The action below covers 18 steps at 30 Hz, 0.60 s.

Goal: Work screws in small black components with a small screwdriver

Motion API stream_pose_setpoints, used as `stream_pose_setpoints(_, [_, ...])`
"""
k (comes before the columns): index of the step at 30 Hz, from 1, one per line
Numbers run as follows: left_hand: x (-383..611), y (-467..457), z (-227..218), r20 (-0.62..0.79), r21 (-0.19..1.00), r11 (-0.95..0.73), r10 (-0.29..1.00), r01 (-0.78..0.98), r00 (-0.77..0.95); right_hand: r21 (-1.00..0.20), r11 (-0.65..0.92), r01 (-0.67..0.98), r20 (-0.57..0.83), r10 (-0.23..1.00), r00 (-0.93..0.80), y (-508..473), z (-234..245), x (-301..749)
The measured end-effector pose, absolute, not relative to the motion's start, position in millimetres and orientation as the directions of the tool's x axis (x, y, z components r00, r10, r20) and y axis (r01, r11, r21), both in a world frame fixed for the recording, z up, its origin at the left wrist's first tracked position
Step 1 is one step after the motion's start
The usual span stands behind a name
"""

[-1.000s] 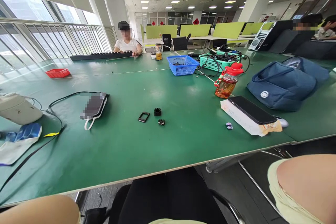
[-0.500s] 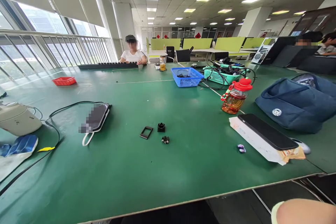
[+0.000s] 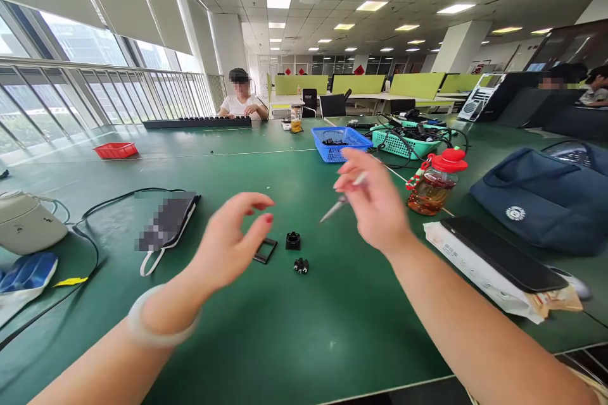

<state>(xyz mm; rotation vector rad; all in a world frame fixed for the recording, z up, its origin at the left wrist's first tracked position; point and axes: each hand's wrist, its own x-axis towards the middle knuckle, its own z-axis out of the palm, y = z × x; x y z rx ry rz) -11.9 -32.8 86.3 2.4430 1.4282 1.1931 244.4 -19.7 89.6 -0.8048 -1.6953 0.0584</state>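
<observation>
My left hand (image 3: 231, 242), with a pale bangle (image 3: 164, 319) on its wrist, hovers over the table with thumb and fingers apart and nothing between them. It partly covers a thin black rectangular frame (image 3: 270, 250). Held between the fingers of my right hand (image 3: 377, 202) is a slim, pointed silver-grey tool (image 3: 336, 207), its tip aimed down and left; blur hides its exact kind. Between the hands, on the table, lie a small black square housing with a round opening (image 3: 293, 240) and a little black part with metal prongs (image 3: 301, 266).
A phone (image 3: 173, 224) lies left, near a cream container (image 3: 28, 220). A blue basket (image 3: 339, 150), a teal basket (image 3: 396, 144) and a red-lidded bottle (image 3: 432, 188) stand beyond my right hand. A dark phone (image 3: 503, 253) and a navy bag (image 3: 555, 196) are right. Another person (image 3: 243, 101) sits across.
Both hands have come into view over the table, the right one carrying the pointed tool. The small black parts stay where they were. The camera view has shifted slightly.
</observation>
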Motion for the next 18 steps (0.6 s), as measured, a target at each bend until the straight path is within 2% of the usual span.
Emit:
stream_pose_setpoints(3, [0.9, -24.4, 61.1, 0.329, 0.362, -0.591, 0.804, 0.721, 0.495, -0.527, 0.728, 0.44, 0.755, 0.638, -0.152, -0.8, 59.1, 238.3])
stream_pose_setpoints(5, [9.6, -23.6, 44.6, 0.226, 0.34, -0.621, 0.783, 0.706, 0.58, -0.553, 0.699, 0.453, 0.726, 0.671, -0.148, 7.1, 39.7, 238.5])
stream_pose_setpoints(11, [24.2, -31.5, 17.0, 0.224, 0.295, -0.642, 0.766, 0.707, 0.602, -0.571, 0.673, 0.47, 0.708, 0.694, -0.132, 13.1, 11.7, 246.4])
stream_pose_setpoints(18, [30.6, -24.3, 4.5, 0.036, 0.229, -0.616, 0.779, 0.754, 0.626, -0.543, 0.679, 0.494, 0.725, 0.676, -0.132, 14.8, 3.5, 240.4])
